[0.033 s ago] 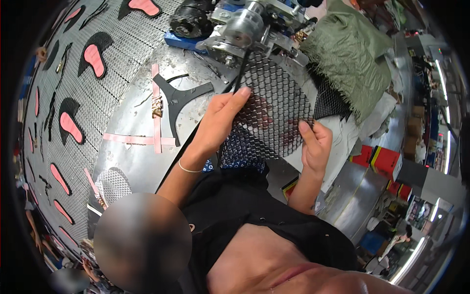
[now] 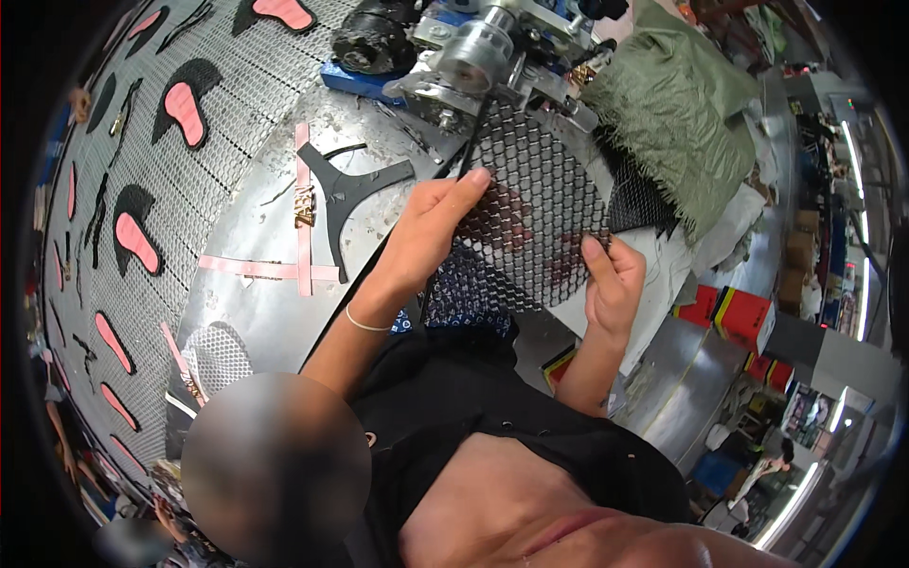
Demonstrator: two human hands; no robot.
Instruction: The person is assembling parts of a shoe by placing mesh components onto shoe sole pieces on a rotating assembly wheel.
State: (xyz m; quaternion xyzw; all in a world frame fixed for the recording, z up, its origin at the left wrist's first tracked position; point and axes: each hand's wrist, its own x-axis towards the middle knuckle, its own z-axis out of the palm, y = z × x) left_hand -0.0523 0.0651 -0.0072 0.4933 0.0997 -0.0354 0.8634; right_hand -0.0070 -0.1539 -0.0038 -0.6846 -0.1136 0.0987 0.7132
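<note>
A black honeycomb mesh piece (image 2: 535,204) with a rounded outer edge is stretched between my two hands, its far end at the sewing machine (image 2: 478,57). My left hand (image 2: 428,227) pinches its left edge, thumb on top, beside a narrow black strip (image 2: 467,159) that runs up to the machine. My right hand (image 2: 614,284) grips the right edge between thumb and curled fingers. Through the mesh holes, things beneath show only dimly. The spot where the mesh meets the machine is partly hidden by machine parts.
Left of my hands, a dark grey Y-shaped piece (image 2: 346,194) and pink straps (image 2: 270,269) with metal letters lie on the metal table (image 2: 237,308). Beyond is a mesh belt (image 2: 222,128) bearing pink insole-shaped pieces (image 2: 185,115). A green woven sack (image 2: 677,104) sits right of the machine.
Both hands and the mesh sit very slightly farther right in the picture; the machine has shifted a little too. Both grips are the same.
</note>
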